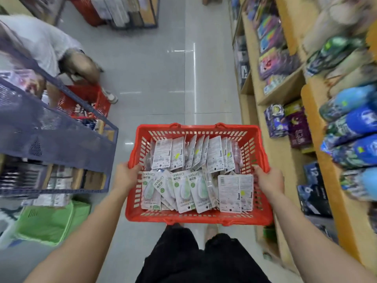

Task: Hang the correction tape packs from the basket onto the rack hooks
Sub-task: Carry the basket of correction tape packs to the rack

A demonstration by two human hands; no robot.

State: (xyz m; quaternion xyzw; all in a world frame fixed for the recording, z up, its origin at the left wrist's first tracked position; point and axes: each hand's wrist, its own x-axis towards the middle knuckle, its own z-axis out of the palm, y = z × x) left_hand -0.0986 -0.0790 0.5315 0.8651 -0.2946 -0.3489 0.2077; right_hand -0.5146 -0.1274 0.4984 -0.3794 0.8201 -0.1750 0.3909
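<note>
Over at 9 o'clock there's a blue perforated metal rack (51, 135), with a green plastic crate (47, 223) under it at 8 and a crouching person (40, 43) at 10 next to a second red basket (91, 101). Left hand (127, 174) curls over the left rim of the red slotted plastic basket (195, 218), dead centre. Inside lie the white correction tape packs (183, 188), flat in two rows. The near row reads "Campus" upside down, the far row shows barcodes and yellow stickers. Right hand (269, 180) grips the right rim. Grey tiled floor (163, 78) runs open toward 12. Wooden shelves (247, 107) crowd 3 o'clock, and a dark box (315, 174) there says "12".
</note>
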